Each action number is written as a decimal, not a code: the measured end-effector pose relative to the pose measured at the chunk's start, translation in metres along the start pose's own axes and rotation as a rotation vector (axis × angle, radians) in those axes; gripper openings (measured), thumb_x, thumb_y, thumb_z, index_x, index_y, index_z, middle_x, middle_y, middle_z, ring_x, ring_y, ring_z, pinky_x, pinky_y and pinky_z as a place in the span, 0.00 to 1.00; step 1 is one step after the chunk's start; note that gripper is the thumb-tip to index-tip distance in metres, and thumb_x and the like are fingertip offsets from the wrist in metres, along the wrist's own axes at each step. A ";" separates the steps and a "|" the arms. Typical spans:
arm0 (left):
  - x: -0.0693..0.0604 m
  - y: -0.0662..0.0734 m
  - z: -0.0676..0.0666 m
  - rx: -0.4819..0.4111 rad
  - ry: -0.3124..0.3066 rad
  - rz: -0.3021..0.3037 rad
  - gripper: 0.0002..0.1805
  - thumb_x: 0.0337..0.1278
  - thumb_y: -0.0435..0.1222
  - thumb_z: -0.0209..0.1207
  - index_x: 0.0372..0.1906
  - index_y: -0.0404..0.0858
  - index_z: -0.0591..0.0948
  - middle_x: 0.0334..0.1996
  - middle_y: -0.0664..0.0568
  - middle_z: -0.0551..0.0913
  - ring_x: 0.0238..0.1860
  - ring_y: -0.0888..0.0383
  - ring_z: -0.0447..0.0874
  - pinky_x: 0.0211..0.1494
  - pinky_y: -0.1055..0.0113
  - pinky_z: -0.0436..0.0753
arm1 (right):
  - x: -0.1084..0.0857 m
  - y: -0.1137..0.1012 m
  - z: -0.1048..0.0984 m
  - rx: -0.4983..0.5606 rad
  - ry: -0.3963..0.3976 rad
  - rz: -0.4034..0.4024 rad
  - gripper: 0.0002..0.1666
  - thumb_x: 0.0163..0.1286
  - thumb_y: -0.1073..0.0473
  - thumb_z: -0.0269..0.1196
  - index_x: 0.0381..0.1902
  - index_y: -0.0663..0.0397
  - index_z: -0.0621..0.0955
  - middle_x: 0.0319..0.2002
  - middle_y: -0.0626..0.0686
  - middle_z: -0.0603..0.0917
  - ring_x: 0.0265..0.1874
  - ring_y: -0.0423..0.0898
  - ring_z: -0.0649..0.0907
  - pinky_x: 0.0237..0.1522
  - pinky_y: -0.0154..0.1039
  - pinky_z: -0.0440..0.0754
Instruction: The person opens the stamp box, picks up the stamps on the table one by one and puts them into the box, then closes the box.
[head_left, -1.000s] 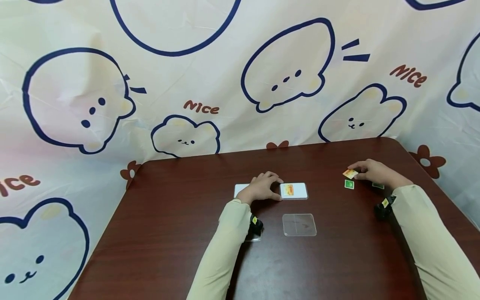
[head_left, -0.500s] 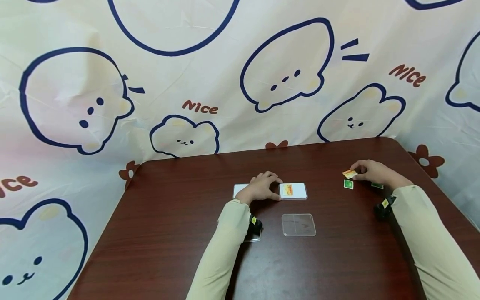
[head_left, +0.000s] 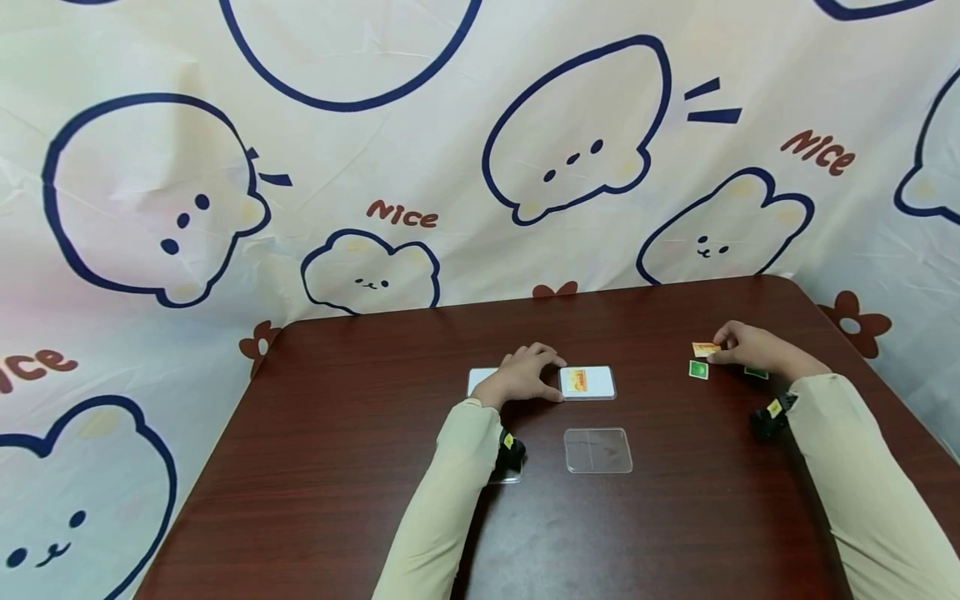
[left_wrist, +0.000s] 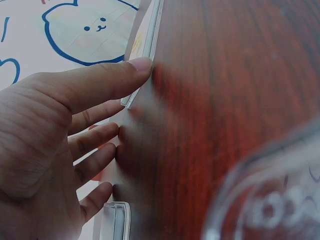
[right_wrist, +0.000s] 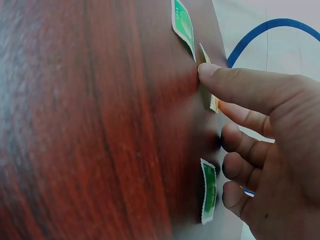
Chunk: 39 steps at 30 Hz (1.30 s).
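Note:
In the head view my left hand (head_left: 522,374) holds the left end of a flat clear plastic case (head_left: 600,383), thumb and index finger at its edges. Inside the case is a white card with an orange stamp (head_left: 577,380). My right hand (head_left: 757,346) pinches another orange postage stamp (head_left: 703,350) between thumb and index finger, low over the table. One green stamp (head_left: 698,369) lies just in front of that hand. Partly under the hand is a second green stamp (head_left: 756,372); both show in the right wrist view, where the pinched stamp (right_wrist: 213,102) is seen edge-on.
Another case with a white card (head_left: 480,377) is partly hidden by my left hand. A clear lid (head_left: 598,450) lies in front of the cases, and a similar clear piece (head_left: 506,477) shows beneath the left wrist. Behind the dark wooden table (head_left: 337,467) hangs a printed curtain.
The pinched orange stamp has turned from tilted to nearly level and shifted slightly right with my right hand. My left hand and the cases stay put.

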<state>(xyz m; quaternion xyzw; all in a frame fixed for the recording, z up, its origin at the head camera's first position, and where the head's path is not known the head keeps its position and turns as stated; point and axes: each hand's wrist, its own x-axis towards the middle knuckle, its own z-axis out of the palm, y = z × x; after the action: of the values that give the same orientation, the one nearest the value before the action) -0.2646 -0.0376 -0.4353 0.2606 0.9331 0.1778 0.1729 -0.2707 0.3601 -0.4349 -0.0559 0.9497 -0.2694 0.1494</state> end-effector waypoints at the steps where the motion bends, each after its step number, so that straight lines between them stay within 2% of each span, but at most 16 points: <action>1: 0.000 0.000 0.000 0.001 0.000 0.000 0.31 0.55 0.53 0.65 0.65 0.54 0.72 0.72 0.55 0.61 0.72 0.52 0.58 0.72 0.51 0.59 | -0.001 0.000 0.000 0.003 0.004 0.000 0.28 0.64 0.51 0.65 0.47 0.70 0.69 0.35 0.59 0.72 0.32 0.49 0.72 0.32 0.38 0.70; 13: -0.002 0.003 -0.002 -0.004 -0.010 -0.001 0.32 0.56 0.52 0.64 0.66 0.53 0.72 0.72 0.55 0.61 0.72 0.51 0.57 0.73 0.51 0.59 | -0.008 -0.008 0.002 0.021 0.055 -0.007 0.29 0.65 0.49 0.64 0.48 0.68 0.68 0.36 0.58 0.70 0.33 0.49 0.71 0.33 0.38 0.70; 20: -0.002 0.002 -0.001 -0.006 -0.009 -0.002 0.31 0.56 0.52 0.64 0.66 0.53 0.72 0.72 0.55 0.60 0.72 0.52 0.57 0.73 0.51 0.59 | -0.009 -0.023 0.009 -0.004 0.067 -0.034 0.32 0.63 0.46 0.66 0.47 0.68 0.70 0.34 0.57 0.71 0.33 0.49 0.72 0.32 0.38 0.69; 27: -0.002 0.003 0.000 -0.009 -0.009 0.000 0.32 0.56 0.52 0.64 0.66 0.53 0.72 0.72 0.55 0.61 0.72 0.52 0.58 0.72 0.51 0.59 | -0.006 -0.043 0.019 -0.027 0.072 -0.081 0.27 0.62 0.50 0.67 0.44 0.67 0.72 0.32 0.56 0.72 0.32 0.48 0.72 0.32 0.38 0.69; 34: 0.000 0.001 0.000 -0.007 -0.008 0.004 0.32 0.56 0.52 0.64 0.66 0.53 0.72 0.72 0.55 0.61 0.71 0.51 0.58 0.72 0.51 0.59 | -0.007 -0.061 0.025 -0.056 0.068 -0.101 0.25 0.62 0.50 0.67 0.44 0.65 0.73 0.37 0.59 0.76 0.36 0.49 0.74 0.36 0.39 0.73; 39: 0.000 0.000 0.001 -0.015 -0.005 0.001 0.32 0.56 0.52 0.64 0.66 0.53 0.72 0.72 0.55 0.61 0.71 0.52 0.58 0.71 0.51 0.60 | -0.008 -0.074 0.032 -0.083 0.060 -0.149 0.23 0.61 0.50 0.68 0.42 0.63 0.74 0.35 0.57 0.76 0.36 0.48 0.74 0.37 0.40 0.72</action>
<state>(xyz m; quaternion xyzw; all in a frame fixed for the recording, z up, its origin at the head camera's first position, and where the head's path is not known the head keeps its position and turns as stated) -0.2647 -0.0375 -0.4363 0.2603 0.9311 0.1843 0.1771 -0.2516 0.2829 -0.4198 -0.1242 0.9574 -0.2417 0.0979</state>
